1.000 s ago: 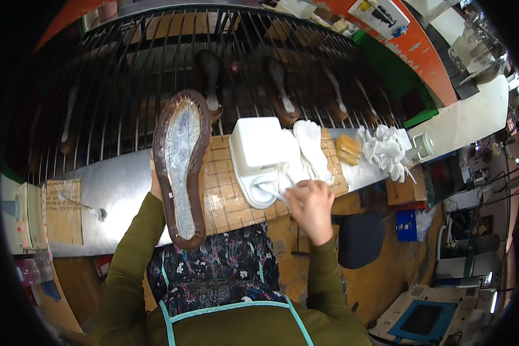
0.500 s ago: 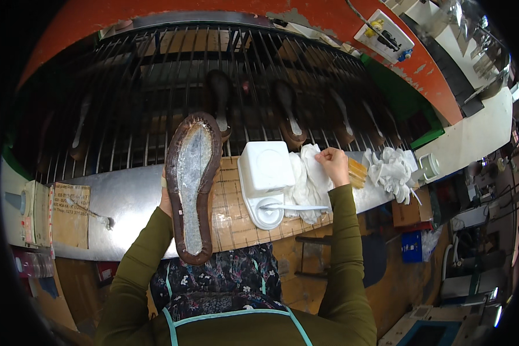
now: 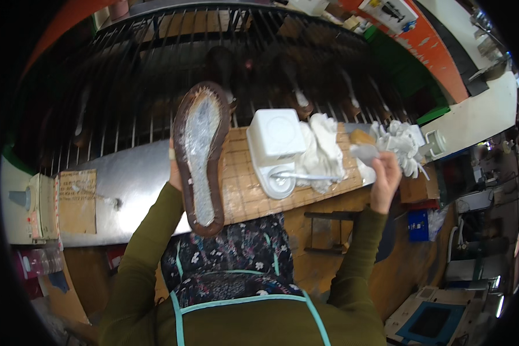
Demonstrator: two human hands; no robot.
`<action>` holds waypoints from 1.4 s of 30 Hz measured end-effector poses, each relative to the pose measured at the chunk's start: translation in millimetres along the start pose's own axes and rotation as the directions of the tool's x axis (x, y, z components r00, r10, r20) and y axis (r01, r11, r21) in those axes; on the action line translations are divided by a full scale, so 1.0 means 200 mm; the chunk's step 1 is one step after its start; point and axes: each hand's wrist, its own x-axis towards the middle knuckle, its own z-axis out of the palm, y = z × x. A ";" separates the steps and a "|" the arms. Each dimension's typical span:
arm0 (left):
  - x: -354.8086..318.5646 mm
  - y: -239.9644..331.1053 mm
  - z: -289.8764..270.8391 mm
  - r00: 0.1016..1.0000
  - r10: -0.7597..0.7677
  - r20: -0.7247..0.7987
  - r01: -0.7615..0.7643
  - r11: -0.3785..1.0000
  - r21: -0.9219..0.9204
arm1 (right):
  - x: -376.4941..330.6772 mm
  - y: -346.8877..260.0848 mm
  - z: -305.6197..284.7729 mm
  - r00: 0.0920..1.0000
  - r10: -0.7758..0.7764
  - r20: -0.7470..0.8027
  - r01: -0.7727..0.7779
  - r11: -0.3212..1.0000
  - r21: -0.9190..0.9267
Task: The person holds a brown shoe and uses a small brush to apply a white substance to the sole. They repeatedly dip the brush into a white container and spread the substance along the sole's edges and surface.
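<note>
My left hand (image 3: 174,173) grips a brown shoe sole (image 3: 199,158) from behind and holds it upright, its glue-whitened inner face toward me; the fingers are mostly hidden by it. My right hand (image 3: 384,176) is out at the right end of the gridded wooden board (image 3: 242,190), closed on a small grey pad (image 3: 363,153). It sits next to a bunch of white rags (image 3: 401,144) and a tan block (image 3: 361,136). Between the hands stand a white square tub (image 3: 276,134), a white dish (image 3: 278,183) with a brush lying across it, and a crumpled white cloth (image 3: 324,147).
Behind the board runs a rack of dark metal bars (image 3: 155,75) carrying several dark shoe parts. A steel shelf (image 3: 129,184) extends left, with a cardboard tag (image 3: 77,199) and a beige switch box (image 3: 37,205). A white jar (image 3: 435,144) stands at the far right.
My right hand left the white dish and cloth and moved right to the board's end, now holding the grey pad. The sole in my left hand has stayed upright.
</note>
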 end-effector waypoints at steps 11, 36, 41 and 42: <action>-0.04 0.02 0.12 0.999 0.012 0.035 -0.013 1.000 0.021 | -0.55 -0.42 0.72 0.750 0.320 0.579 -0.562 0.769 0.304; 0.00 0.01 0.11 0.997 0.056 0.060 -0.061 0.995 0.083 | 0.03 -0.15 1.49 0.978 -0.181 0.106 0.181 0.983 0.012; 0.00 0.02 0.12 0.994 0.048 0.096 -0.055 0.996 0.071 | 0.05 -0.14 1.49 0.984 -0.151 0.097 0.167 0.967 -0.191; 0.00 0.01 0.12 0.994 0.046 0.096 -0.052 0.996 0.066 | 0.06 -0.15 1.49 0.988 -0.104 0.116 0.125 0.974 -0.188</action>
